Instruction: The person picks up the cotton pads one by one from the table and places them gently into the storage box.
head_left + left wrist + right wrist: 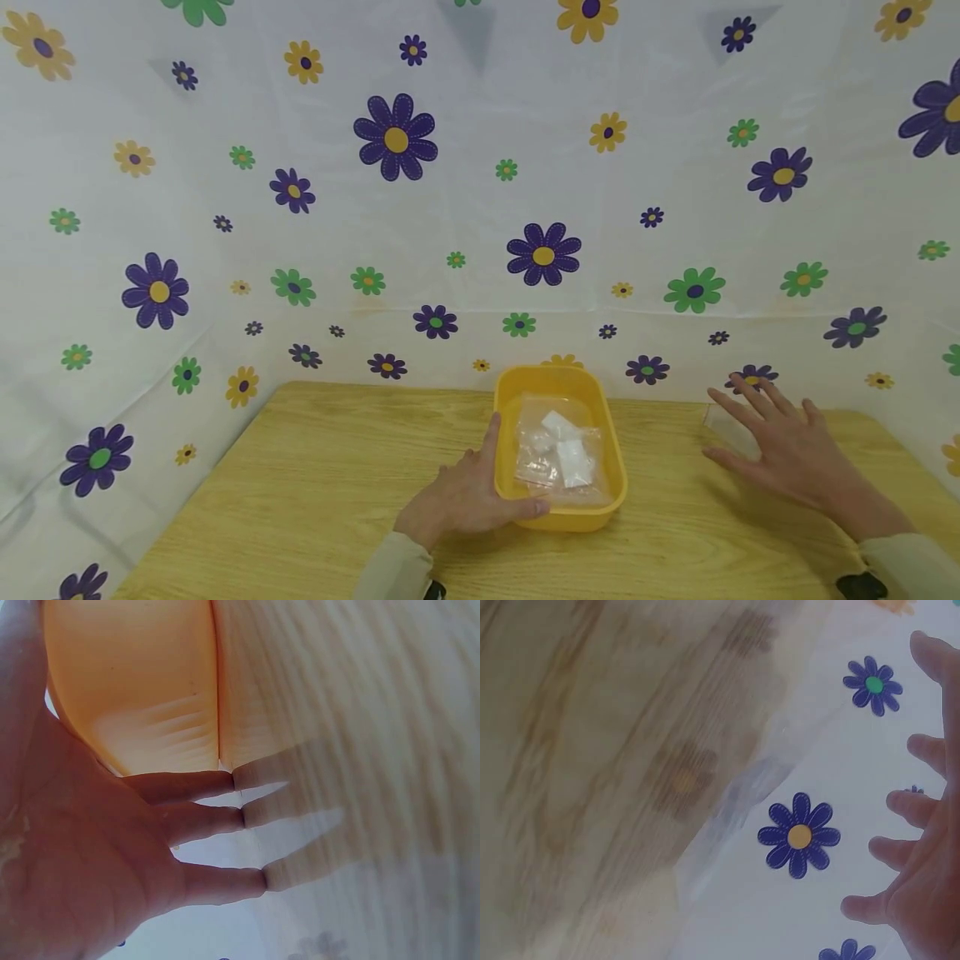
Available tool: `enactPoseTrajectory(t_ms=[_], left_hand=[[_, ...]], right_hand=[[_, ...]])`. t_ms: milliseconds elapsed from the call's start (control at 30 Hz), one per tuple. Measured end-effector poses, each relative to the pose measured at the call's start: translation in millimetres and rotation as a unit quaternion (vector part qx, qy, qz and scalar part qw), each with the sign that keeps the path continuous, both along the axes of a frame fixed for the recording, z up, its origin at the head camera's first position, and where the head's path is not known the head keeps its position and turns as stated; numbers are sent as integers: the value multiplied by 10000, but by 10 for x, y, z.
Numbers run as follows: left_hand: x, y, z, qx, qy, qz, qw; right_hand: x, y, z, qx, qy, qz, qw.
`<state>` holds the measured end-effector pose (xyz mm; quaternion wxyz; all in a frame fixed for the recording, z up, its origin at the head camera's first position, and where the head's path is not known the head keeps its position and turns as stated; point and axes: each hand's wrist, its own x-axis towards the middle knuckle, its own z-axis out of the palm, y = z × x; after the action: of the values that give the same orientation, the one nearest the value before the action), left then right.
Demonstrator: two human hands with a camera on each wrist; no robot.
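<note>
A yellow plastic bin (pixel 615 467) stands on the wooden table, holding clear plastic bags (pixel 536 462) with white pieces (pixel 573 462) inside. My left hand (pixel 468 492) lies against its near left corner, the index finger along the left side and the thumb at the front rim. In the left wrist view, straight fingers (pixel 214 817) reach down to the tabletop beside the bin wall (pixel 135 690). Off to the right, my right hand (pixel 795 454) is spread, holding nothing. Near its fingers a clear plastic piece (pixel 739 802) lies at the table's back edge; its kind cannot be told.
The wood-grain table (pixel 322 483) backs onto a white sheet (pixel 465 208) printed with purple, green and yellow flowers. More of this sheet hangs at the left and right sides. The bin stands close to the table's back edge.
</note>
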<state>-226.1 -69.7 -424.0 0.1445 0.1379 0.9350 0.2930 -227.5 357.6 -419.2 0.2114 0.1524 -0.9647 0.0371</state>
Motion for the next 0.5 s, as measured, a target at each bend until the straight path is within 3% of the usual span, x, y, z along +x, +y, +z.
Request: enactPoseTrajectory(t_ms=[267,500], left_hand=[[5,1,6,-8,-34,33,10000],[9,0,7,-19,-41,58,10000]], right_hand=[[-8,149,-50,94,-215,-220,9995],[-39,291,-97,11,-750,-286,9968]])
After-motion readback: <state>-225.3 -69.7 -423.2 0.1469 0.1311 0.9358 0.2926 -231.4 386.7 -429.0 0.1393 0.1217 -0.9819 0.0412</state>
